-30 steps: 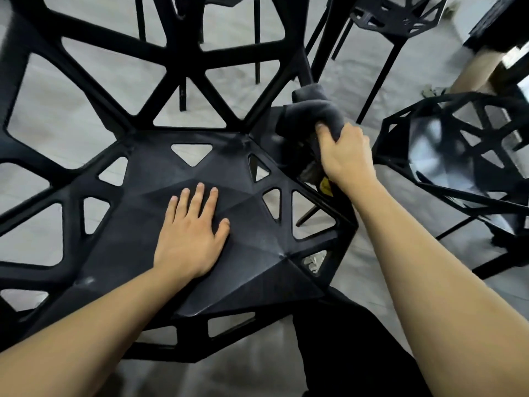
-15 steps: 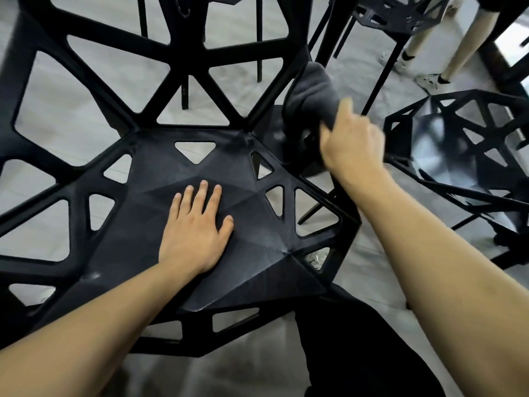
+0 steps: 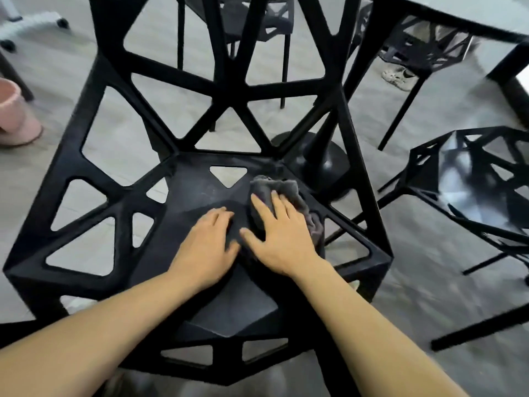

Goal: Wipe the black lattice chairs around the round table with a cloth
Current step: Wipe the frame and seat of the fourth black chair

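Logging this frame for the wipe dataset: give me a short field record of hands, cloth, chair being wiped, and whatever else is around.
left hand: flat on the seat, fingers straight, holds nothing
right hand: presses the cloth down, fingers spread
cloth: dark grey, bunched, on the seat's rear right part
chair being wiped: black lattice, seat dusty near the triangular hole
second lattice chair: to the right, untouched
table base: black pedestal behind the seat
pink bin: far left on the floor

Your single head camera looks forward and steeply down from close above the chair seat [image 3: 229, 305], with both forearms reaching in from the bottom edge. Beyond your hands it takes in floor [image 3: 429, 267] and the table [image 3: 458, 12].
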A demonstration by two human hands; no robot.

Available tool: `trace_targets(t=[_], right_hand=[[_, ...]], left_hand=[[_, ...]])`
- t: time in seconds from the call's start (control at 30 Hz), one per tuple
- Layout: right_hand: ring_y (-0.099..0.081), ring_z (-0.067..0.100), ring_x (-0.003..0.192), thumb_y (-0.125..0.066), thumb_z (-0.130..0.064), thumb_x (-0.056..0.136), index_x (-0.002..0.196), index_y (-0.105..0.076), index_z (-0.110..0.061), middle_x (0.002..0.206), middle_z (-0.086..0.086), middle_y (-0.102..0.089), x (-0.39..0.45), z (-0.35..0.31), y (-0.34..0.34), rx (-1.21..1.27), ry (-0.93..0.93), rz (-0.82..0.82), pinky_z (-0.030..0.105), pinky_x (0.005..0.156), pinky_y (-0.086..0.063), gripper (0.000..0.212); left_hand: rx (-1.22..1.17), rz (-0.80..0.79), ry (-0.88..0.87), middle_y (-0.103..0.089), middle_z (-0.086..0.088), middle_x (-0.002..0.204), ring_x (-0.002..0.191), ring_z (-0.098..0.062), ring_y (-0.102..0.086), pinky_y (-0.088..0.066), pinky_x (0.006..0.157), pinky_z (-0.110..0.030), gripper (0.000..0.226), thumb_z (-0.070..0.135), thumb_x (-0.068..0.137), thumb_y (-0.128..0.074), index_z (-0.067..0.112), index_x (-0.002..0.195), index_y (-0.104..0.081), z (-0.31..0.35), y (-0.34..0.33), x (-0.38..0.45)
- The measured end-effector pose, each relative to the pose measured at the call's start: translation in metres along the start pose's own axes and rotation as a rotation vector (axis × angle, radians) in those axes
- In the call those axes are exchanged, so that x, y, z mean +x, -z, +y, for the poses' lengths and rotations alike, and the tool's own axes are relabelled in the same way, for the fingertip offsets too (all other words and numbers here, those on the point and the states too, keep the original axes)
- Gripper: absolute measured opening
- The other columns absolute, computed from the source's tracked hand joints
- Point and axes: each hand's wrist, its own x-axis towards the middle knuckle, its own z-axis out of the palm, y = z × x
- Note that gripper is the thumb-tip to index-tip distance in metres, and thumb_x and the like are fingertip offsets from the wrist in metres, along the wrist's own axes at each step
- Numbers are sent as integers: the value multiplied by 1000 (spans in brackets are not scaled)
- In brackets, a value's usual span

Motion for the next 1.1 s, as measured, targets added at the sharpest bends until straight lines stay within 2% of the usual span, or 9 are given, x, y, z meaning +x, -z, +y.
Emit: trace_targets(t=[0.13,0.23,0.3,0.53,0.7,0.83,0.9,1.03,1.1], right_hand=[[-32,24,147,-44,-56,97,159,-25,-31,160,1,-37,9,8,20,-129,221,142,41,117,-30,70],[-7,18,156,-41,-68,94,162,-9,-34,168,0,-16,10,22,8,-158,216,21,39,127,-3,82],[0,16,156,-44,-61,97,162,-7,-32,170,1,-9,18,20,-10,-134,212,4,38,126,4,80],[-20,33,153,-41,-46,101,158,-26,-6,164,19,-25,121,4,-22,-201,-212,410,48,125,-12,71],[-30,34,148,-41,-46,99,155,-34,-7,158,20,-36,112,-1,-23,-126,-143,432,46,124,-17,69],[-32,27,148,-36,-56,97,154,-41,-18,160,8,-38,66,-5,-33,-42,322,191,42,124,-19,69],[-29,24,150,-31,-58,97,156,-37,-20,161,6,-36,71,6,-26,-93,379,153,39,125,-15,70],[-28,28,150,-28,-53,99,156,-33,-12,159,14,-37,113,7,-20,-136,-90,385,46,125,-14,70],[-24,30,152,-26,-54,99,158,-28,-11,161,16,-32,116,-28,-32,-57,-184,420,47,125,-12,73]], left_hand=[[242,7,-105,-45,-13,154,144,-32,-39,-32,120,-43,65,47,93,-33,9,142,-53,-29,11,7],[324,14,-139,-37,-10,160,150,-30,-31,-21,125,-41,71,51,95,-23,13,151,-45,-37,8,10],[327,26,-118,-30,-6,164,153,-25,-23,-13,127,-37,72,52,96,-20,17,156,-37,-38,3,10],[308,3,-114,-17,-1,169,156,-19,-8,4,124,-29,72,53,97,-16,21,161,-25,-38,5,10],[321,-40,-121,-12,0,170,157,-19,-3,3,125,-33,73,53,96,-14,21,161,-21,-36,6,12],[321,5,-59,-21,-10,167,154,-26,-18,-11,126,-38,72,45,96,-25,6,156,-33,-34,7,10],[339,44,24,-28,-18,163,150,-34,-29,-25,123,-46,68,34,93,-33,-2,151,-38,-34,13,6],[372,-28,90,-49,-24,147,130,-41,-52,-46,108,-51,52,27,92,-43,-3,132,-57,-41,34,-16],[409,-69,77,-57,-24,137,123,-40,-58,-52,102,-49,45,26,89,-56,-2,124,-61,-50,44,-29]])
